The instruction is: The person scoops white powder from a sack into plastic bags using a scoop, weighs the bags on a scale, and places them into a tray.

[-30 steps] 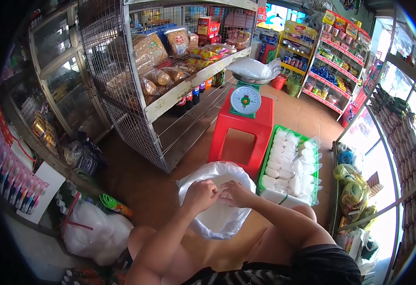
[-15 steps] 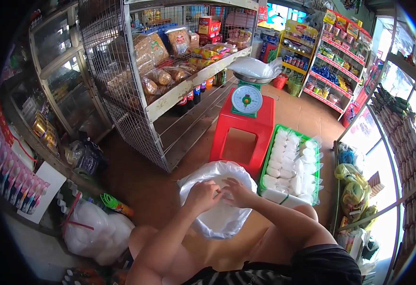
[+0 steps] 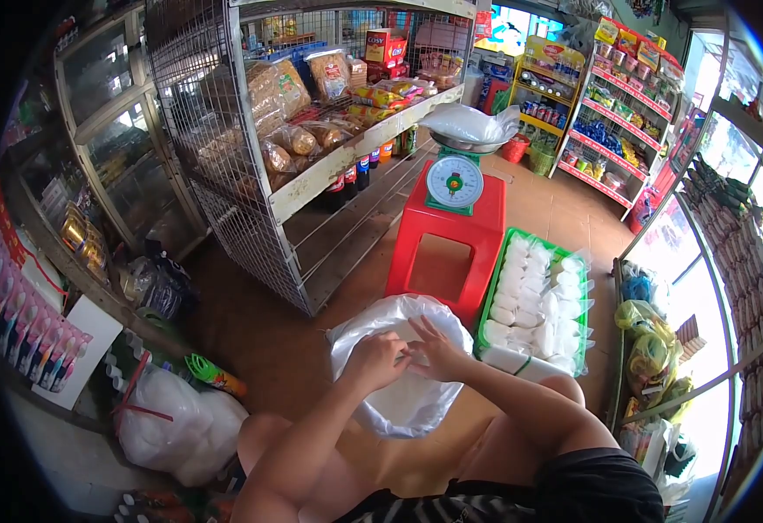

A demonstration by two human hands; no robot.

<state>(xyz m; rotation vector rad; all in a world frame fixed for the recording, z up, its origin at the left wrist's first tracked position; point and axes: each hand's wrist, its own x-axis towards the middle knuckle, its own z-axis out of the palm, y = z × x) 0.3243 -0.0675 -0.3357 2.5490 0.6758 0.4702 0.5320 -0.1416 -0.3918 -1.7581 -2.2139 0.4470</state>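
Both forearms reach forward from the person's lap and angle inward, bringing the hands together over the open white plastic sack (image 3: 406, 309), which stands between the knees with pale contents inside. The left hand (image 3: 379, 362) is curled, back upward, its fingers bent toward the right. The right hand (image 3: 438, 356) slants in to meet it, one finger lifted apart from the others, fingertips close to the left's. Whether either pinches something thin cannot be told. Beyond the sack, a dial scale (image 3: 455, 182) bearing a filled clear bag (image 3: 470, 124) stands on a red plastic stool (image 3: 479, 223).
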